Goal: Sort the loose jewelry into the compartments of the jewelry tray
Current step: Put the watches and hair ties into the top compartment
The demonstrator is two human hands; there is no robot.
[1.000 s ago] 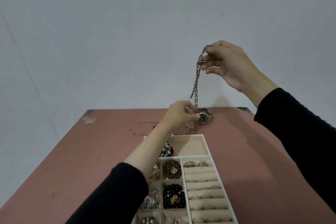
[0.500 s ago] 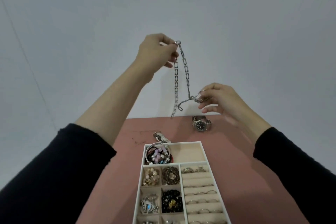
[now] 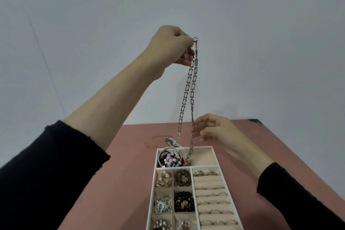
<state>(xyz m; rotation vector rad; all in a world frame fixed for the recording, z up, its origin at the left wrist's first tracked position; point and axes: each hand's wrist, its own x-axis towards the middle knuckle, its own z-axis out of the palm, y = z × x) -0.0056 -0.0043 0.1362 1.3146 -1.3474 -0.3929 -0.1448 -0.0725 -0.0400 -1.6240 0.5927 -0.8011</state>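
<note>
My left hand (image 3: 172, 49) is raised high and pinches the top of a silver link chain (image 3: 192, 87). The chain hangs doubled, and its lower end dips into the wide top compartment of the white jewelry tray (image 3: 216, 157). That compartment holds bangles and pink beads (image 3: 169, 158) at its left side. My right hand (image 3: 216, 129) hovers low beside the right strand, blurred, with fingers loosely spread. I cannot tell whether it touches the chain.
The tray stands on a reddish-brown table (image 3: 128, 158) against a pale wall. Small left compartments hold beads and pendants (image 3: 183, 201); the right column has ring rolls (image 3: 211, 199). A small metal clasp piece (image 3: 170, 141) lies just behind the tray.
My left hand stayed high with the chain's top. My right hand released the strand it pinched and sank lower; the chain now hangs straight into the top compartment.
</note>
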